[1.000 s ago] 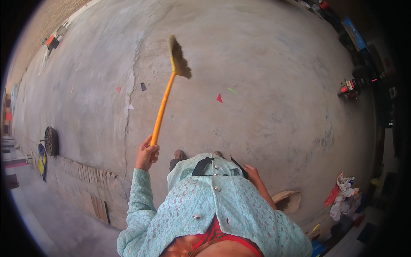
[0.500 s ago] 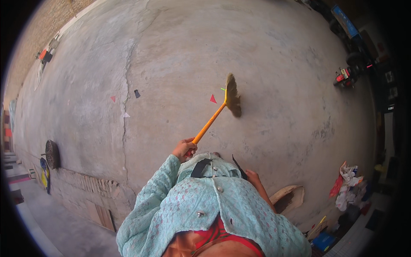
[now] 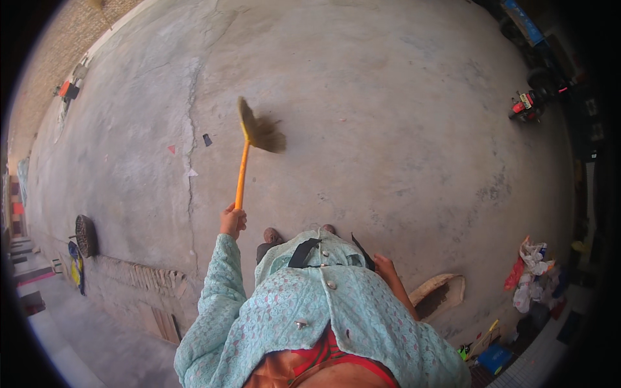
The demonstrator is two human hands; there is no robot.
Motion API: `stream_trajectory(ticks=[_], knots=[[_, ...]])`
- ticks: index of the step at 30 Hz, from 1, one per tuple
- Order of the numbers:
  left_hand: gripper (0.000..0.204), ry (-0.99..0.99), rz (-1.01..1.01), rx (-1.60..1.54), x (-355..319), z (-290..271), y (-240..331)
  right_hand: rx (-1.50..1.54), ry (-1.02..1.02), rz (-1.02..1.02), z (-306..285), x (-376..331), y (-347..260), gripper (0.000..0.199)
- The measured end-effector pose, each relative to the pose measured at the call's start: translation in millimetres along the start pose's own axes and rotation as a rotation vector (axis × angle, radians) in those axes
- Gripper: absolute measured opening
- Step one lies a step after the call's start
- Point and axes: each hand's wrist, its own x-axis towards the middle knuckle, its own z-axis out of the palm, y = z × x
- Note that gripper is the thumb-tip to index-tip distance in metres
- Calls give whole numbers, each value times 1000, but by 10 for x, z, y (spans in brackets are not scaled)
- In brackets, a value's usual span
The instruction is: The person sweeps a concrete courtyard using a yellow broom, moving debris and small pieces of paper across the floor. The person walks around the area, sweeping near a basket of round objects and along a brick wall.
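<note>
My left hand is closed around the end of a broom's orange handle, out in front of me to the left. The broom points away from me, and its fan of tan bristles spreads to the right, slightly blurred. Left of the bristles lie a small dark scrap, a red scrap and a pale scrap on the grey concrete floor. My right hand is low at my right side, beside a dark strap; its fingers are mostly hidden, so its grip does not show.
A rough crack runs along the floor at left. A round dark basket stands near a brick edge. Close by on the right lies a shallow pale basket. Plastic bags lie farther right; a red motorbike is at the far right.
My left hand and the broom have swung left; the bristles passed over where a red triangle and a green bit lay, and those no longer show there. My right hand stays put.
</note>
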Motion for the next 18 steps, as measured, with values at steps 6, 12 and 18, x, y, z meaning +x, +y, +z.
stream_trajectory(ticks=[6,12,18], knots=[[30,69,109,-20,-232,61,316,-20,27,48,106,-50,-316,46],[34,-12,145,-87,-790,345,465,2,16,33,-40,9,-414,49],[47,-132,33,-232,-1113,721,346,-12,21,15,-263,198,-512,45]])
